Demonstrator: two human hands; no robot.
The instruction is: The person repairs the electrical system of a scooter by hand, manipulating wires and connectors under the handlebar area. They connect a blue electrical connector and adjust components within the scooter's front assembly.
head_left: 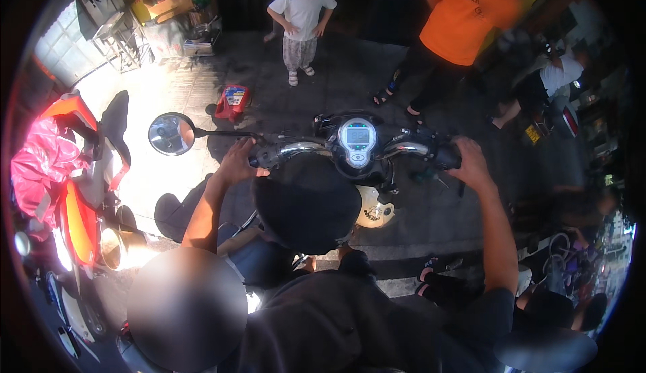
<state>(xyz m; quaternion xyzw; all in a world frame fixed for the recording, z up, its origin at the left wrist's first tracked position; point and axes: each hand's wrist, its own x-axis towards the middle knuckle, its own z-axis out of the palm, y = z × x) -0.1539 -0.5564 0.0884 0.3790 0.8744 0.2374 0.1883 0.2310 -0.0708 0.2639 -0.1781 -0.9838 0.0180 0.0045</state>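
My left hand (237,163) is closed around the left handlebar grip (264,157) of a motorbike, its forearm in bright sun. At the other end, my right hand (471,163) wraps the right handlebar grip (445,156). Between them sits a lit instrument display (357,141) in a pale housing, with chrome handlebar tubes either side. A round mirror (171,134) stands out on a stalk at the left. Below the bars, a large dark rounded shape (306,205) covers part of the bike; I cannot tell what it is. Beside it shows a cream panel (375,208) with an emblem.
A red jug (232,102) stands on the pavement ahead. Beyond it are a small person in white (304,16) and a person in an orange shirt (461,19). A red and orange scooter (79,221) is parked at left. Blurred people are close on both sides.
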